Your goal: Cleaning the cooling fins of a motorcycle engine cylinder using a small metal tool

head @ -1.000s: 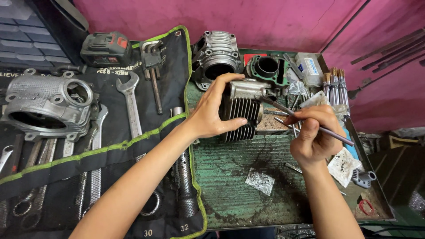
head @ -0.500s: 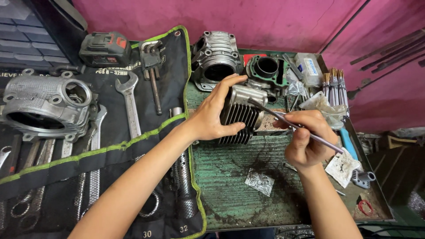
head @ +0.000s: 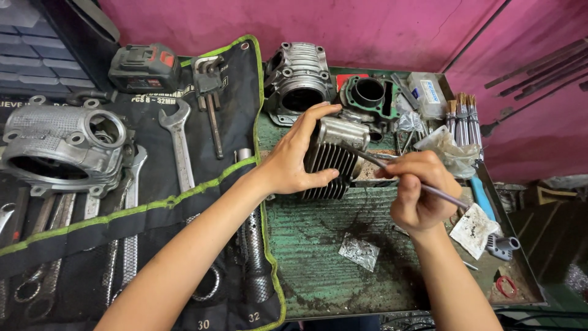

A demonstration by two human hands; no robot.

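My left hand (head: pixel 297 156) grips a finned metal engine cylinder (head: pixel 334 160), holding it upright on the green worktop (head: pixel 318 257). My right hand (head: pixel 419 193) pinches a thin grey paintbrush (head: pixel 404 178) like a pen. The brush's tip reaches the top right edge of the cylinder, by its fins. My fingers cover the left side of the cylinder.
A black tool roll (head: pixel 153 202) with wrenches lies to the left, bearing a silver engine cover (head: pixel 61 147) and a battery pack (head: pixel 144 66). Behind stand another cylinder (head: pixel 300 83), a green gasket part (head: pixel 367 95) and several brushes (head: pixel 462 119). Foil scrap (head: pixel 359 251) lies in front.
My right hand has slid left and slightly up, bringing the brush tip against the cylinder. The left hand has turned the cylinder a little while holding it in place.
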